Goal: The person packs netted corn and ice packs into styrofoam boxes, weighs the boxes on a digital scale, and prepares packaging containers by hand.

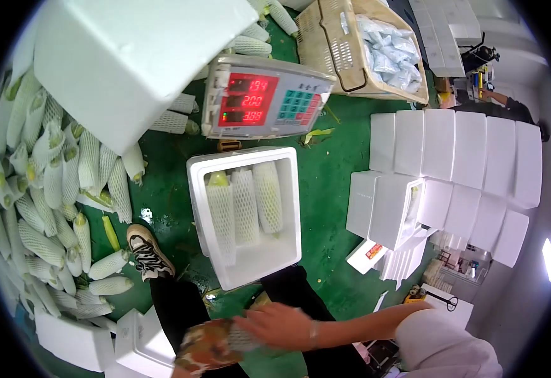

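My right hand (275, 324), with a bracelet at its wrist, reaches in from the right at the bottom. Its fingers lie curled over a greyish, blurred thing (243, 339) at the end of a flowered sleeve (205, 346). That sleeve covers my left arm; my left hand is hidden or blurred there, so I cannot tell its fingers. Beyond my knees stands an open white foam box (260, 255). Inside it, three long pale vegetables (245, 208) in white foam nets lie side by side, with bare box floor near the front.
A scale display (266, 99) with red digits stands behind the box. Many netted vegetables (52, 183) are heaped left, beside a large foam box (143, 50). A crate (332, 47) holds plastic packs (389, 53). Foam boxes (455, 148) are stacked right; a person (509, 108) is beyond.
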`<action>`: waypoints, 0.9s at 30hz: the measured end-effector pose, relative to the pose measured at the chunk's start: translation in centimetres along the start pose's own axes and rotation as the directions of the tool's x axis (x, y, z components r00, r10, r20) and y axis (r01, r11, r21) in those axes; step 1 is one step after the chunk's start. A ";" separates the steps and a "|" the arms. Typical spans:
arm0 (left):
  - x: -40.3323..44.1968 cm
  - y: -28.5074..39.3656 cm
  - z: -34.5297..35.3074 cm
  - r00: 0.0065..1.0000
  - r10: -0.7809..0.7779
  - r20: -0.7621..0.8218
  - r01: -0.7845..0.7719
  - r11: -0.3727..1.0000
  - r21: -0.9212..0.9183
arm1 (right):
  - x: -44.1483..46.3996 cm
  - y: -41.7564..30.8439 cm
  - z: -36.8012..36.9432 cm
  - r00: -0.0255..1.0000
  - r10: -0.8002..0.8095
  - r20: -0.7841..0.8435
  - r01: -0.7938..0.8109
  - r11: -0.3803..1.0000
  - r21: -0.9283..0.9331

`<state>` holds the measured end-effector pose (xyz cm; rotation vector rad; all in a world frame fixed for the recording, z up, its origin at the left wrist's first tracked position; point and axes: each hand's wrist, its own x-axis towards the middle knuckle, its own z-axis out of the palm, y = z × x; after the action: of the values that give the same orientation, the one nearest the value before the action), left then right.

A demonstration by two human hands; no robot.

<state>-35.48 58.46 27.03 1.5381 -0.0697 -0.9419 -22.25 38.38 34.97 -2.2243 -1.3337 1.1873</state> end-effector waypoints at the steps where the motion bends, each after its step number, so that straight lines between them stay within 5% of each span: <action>1: 1.2 2.7 0.7 0.983 0.151 -0.106 -0.138 0.983 0.119 | -2.5 1.4 -1.2 0.998 0.032 0.056 -0.034 0.999 0.029; 3: 6.3 5.8 4.6 0.875 0.072 -0.478 -0.312 0.840 -0.444 | -8.0 4.5 -3.9 0.976 0.200 0.087 -0.210 0.970 0.122; 5: 9.1 7.2 4.6 0.668 0.051 -0.743 -0.371 0.888 -0.273 | -13.1 7.1 -6.1 0.868 0.490 0.081 -0.496 0.860 0.118; 6: 9.7 7.5 3.6 0.554 0.218 -0.804 -0.196 0.972 0.129 | -15.3 8.3 -7.1 0.774 0.628 0.080 -0.632 0.774 0.035; 7: 10.4 6.4 3.6 0.626 -0.028 -0.780 -0.044 0.997 -0.071 | -17.2 9.4 -8.1 0.718 0.695 0.023 -0.695 0.719 -0.005; 8: 11.7 3.6 5.7 0.722 -0.220 -0.656 -0.249 0.802 -0.543 | -18.5 10.1 -8.9 0.657 0.754 -0.026 -0.754 0.656 -0.039; 9: 12.9 0.8 7.7 0.774 -0.399 -0.492 -0.358 0.364 -0.860 | -19.0 10.5 -9.4 0.681 0.731 -0.031 -0.732 0.679 -0.058; 10: 13.6 -0.1 8.4 0.846 -0.388 -0.367 -0.414 -0.043 -0.909 | -19.1 11.1 -9.7 0.709 0.704 -0.042 -0.705 0.705 -0.074; 11: 15.2 -2.5 8.3 0.888 -0.179 -0.425 -0.235 0.616 -0.751 | -18.4 11.7 -9.7 0.743 0.670 0.007 -0.669 0.743 -0.022; 13: 17.0 -4.9 9.3 0.868 -0.216 -0.446 -0.454 0.018 -0.891 | -15.2 14.1 -8.0 0.802 0.576 0.157 -0.592 0.802 0.082; 15: 18.2 -6.1 8.9 0.849 -0.115 -0.515 -0.506 -0.457 -0.732 | -9.8 17.2 -5.3 0.777 0.498 0.385 -0.598 0.776 0.201; 17: 16.6 -3.9 7.3 0.769 -0.335 -0.544 -0.551 0.083 -0.830 | -4.1 20.5 0.1 0.740 0.458 0.492 -0.619 0.751 0.231; 18: 16.2 -4.5 7.2 0.726 -0.419 -0.545 -0.451 0.309 -0.838 | 0.0 21.5 0.1 0.496 0.388 0.777 -0.791 0.572 0.219; 19: 15.7 -2.9 6.8 0.699 -0.344 -0.626 -0.255 0.699 -0.669 | 2.9 22.4 1.5 0.559 0.359 0.748 -0.752 0.599 0.275; 20: 14.8 -4.3 7.0 0.755 -0.385 -0.531 -0.325 0.485 -0.812 | 4.4 23.0 3.2 0.616 0.326 0.717 -0.712 0.620 0.330; 22: 14.5 -5.3 8.8 0.779 -0.439 -0.447 -0.537 -0.102 -0.837 | 4.6 22.6 5.7 0.777 0.343 0.529 -0.487 0.859 0.159; 24: 14.4 -4.6 9.0 0.757 -0.379 -0.532 -0.370 0.422 -0.828 | 3.3 21.3 5.7 0.937 0.259 0.233 -0.235 0.964 -0.126; 26: 13.7 -3.1 8.4 0.726 -0.419 -0.545 -0.393 0.398 -0.829 | 0.2 18.6 3.0 0.988 0.022 -0.150 -0.089 0.884 -0.458; 27: 13.8 -2.3 8.4 0.702 -0.500 -0.508 -0.533 0.104 -0.839 | -1.0 17.6 1.9 0.981 0.109 -0.159 -0.162 0.913 -0.375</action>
<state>-32.29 44.66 18.92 0.3520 1.0193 -0.0292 -13.44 27.96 23.70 -2.6572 -1.4824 0.8490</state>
